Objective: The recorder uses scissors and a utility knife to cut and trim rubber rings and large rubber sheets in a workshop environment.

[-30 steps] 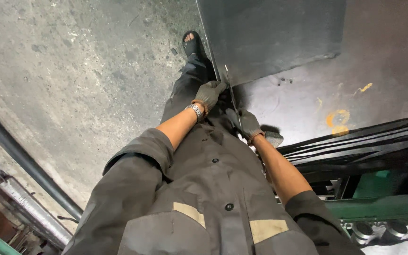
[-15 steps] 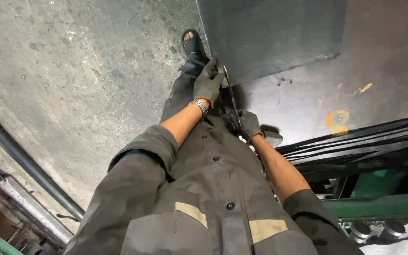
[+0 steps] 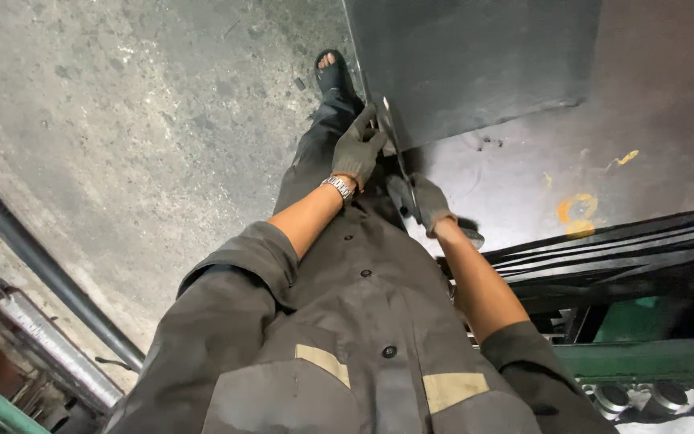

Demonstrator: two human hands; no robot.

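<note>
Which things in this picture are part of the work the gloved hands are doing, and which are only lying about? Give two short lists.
In hand:
left hand, gloved, on the edge of the metal sheet
right hand, gloved, lower on the same edge

Lying about:
dark pipe on the concrete floor
green frame
yellow paint mark

Two gloved hands [image 3: 359, 149]; one metal sheet [image 3: 475, 64]

The one camera sits on my head and looks steeply down my own front, so my grey work shirt [image 3: 363, 321] fills the bottom of the view, close up. Beyond the shirt it takes in both my gloved hands, left hand [image 3: 357, 150] and right hand [image 3: 427, 201], the concrete floor [image 3: 122, 120] to the shirt's left and the dark steel plate [image 3: 475, 64] above it.
</note>
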